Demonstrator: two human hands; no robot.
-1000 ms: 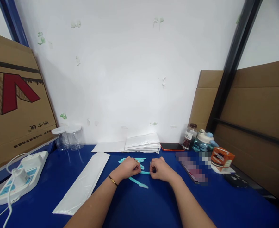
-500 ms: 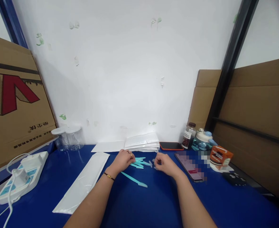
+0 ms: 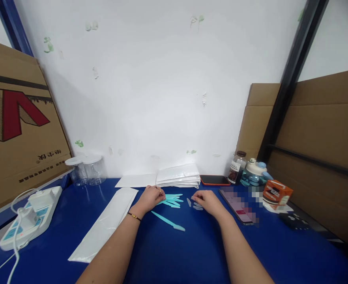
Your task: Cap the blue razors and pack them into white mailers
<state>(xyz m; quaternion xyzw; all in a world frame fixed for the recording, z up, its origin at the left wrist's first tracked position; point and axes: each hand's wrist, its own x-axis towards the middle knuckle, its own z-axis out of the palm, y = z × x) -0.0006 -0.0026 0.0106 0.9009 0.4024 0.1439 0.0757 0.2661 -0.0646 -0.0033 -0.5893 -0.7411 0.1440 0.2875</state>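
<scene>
Several turquoise plastic sticks lie fanned out on the blue table. My left hand is at their left ends, fingers pinched together; what is between the fingertips is too small to tell. One separate turquoise stick lies nearer to me, slanting down to the right. My right hand has its fingers closed over small translucent caps, and whether it grips one is hidden. Another translucent cap lies between the sticks and my right hand.
White plastic packets are stacked by the wall, and a long one lies left. A power strip and clear jars stand left. Phones, a bottle, a jug and an orange box are right.
My right hand has shifted slightly right and up, uncovering more of the translucent caps. My left hand stays at the turquoise sticks. The whole view has moved a little.
</scene>
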